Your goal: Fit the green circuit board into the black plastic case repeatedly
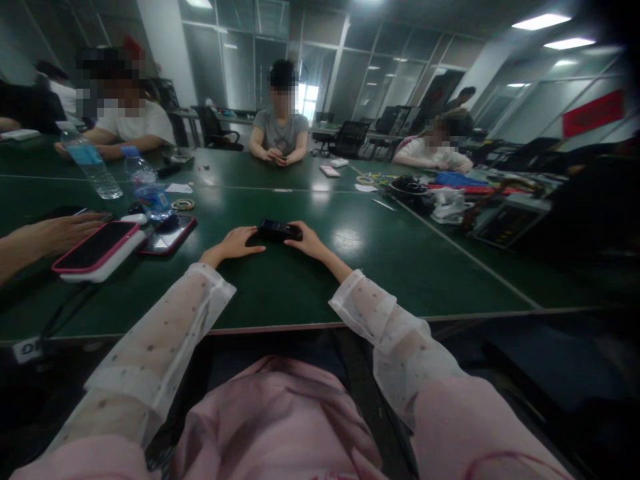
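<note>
So your small black boxy gadget [273, 230] is right in front of you, on or just above the green table [280, 287]. Your right hand [309, 241] looks pinched around its right end; your left hand [235, 244] is spread, fingertips by the left end. I'd call this the two-handed steadying step, and the next move probably calls for a firmer left grip.

green tabletop [285, 287] | 2 plastic bottles [93, 165] [150, 195] | tape roll [183, 207] | pink-edged phone [169, 235] | slim pale stick [384, 205]
</note>
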A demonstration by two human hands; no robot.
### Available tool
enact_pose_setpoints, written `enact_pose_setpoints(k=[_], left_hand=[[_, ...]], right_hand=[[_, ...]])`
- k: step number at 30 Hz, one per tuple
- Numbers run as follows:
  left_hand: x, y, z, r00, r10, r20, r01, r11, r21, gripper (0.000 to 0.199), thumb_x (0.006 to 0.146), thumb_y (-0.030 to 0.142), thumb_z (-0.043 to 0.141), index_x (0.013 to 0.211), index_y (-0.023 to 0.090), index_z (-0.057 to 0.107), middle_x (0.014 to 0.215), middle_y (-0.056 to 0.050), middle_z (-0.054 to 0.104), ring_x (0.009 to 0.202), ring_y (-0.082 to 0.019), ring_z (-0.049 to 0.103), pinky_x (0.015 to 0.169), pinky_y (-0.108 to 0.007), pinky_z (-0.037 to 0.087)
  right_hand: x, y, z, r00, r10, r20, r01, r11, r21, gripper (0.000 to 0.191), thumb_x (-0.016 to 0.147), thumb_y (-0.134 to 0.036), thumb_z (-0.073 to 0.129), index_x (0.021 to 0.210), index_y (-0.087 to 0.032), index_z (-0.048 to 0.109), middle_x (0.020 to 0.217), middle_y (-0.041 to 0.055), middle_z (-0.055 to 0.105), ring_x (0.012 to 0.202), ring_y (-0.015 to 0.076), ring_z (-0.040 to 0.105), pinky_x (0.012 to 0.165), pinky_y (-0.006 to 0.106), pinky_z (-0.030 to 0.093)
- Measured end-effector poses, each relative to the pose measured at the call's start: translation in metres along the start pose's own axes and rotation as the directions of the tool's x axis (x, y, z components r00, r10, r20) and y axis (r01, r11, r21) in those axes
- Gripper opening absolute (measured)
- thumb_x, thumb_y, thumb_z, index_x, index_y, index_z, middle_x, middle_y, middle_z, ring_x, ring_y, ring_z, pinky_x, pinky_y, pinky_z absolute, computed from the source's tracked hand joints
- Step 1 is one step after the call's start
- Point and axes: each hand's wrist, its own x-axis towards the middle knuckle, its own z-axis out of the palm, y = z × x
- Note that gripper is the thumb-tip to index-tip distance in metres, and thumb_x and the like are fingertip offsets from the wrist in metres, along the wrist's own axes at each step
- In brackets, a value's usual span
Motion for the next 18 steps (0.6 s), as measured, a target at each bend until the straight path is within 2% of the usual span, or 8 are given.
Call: enact_pose_setpoints(k=[10, 18], left_hand=[[0.0014, -0.002, 0.0014, 1.0, 0.014, -0.006, -0.014, 1.0, -0.002, 0.107, 0.082, 0.091, 0.04, 0.156, 0.014, 0.043, 0.161, -0.016, 0.044, 0.15, -0.036, 0.039, 0.124, -0.05, 0.029], [0.0017, -0.0045, 0.0026, 1.0, 0.023, -0.004, -0.023, 1.0, 0.014, 0.106, 0.083, 0.092, 0.038, 0.155, 0.015, 0.045, 0.161, -0.017, 0.045, 0.15, -0.035, 0.038, 0.124, -0.049, 0.029]], right_hand=[[-0.0008, -0.0028, -0.0023, 1.0, -0.017, 0.01, 0.016, 1.0, 0.025, 0.06, 0.077, -0.04, 0.081, 0.129, -0.022, 0.059, 0.127, 0.0116, 0.068, 0.118, 0.031, 0.066, 0.101, 0.051, 0.053], [0.0018, 0.0008, 0.0024, 0.998, 0.051, -0.042, -0.047, 0.995, 0.091, 0.065, 0.075, -0.049, 0.082, 0.128, -0.019, 0.058, 0.124, 0.0139, 0.068, 0.116, 0.0316, 0.067, 0.103, 0.052, 0.052]])
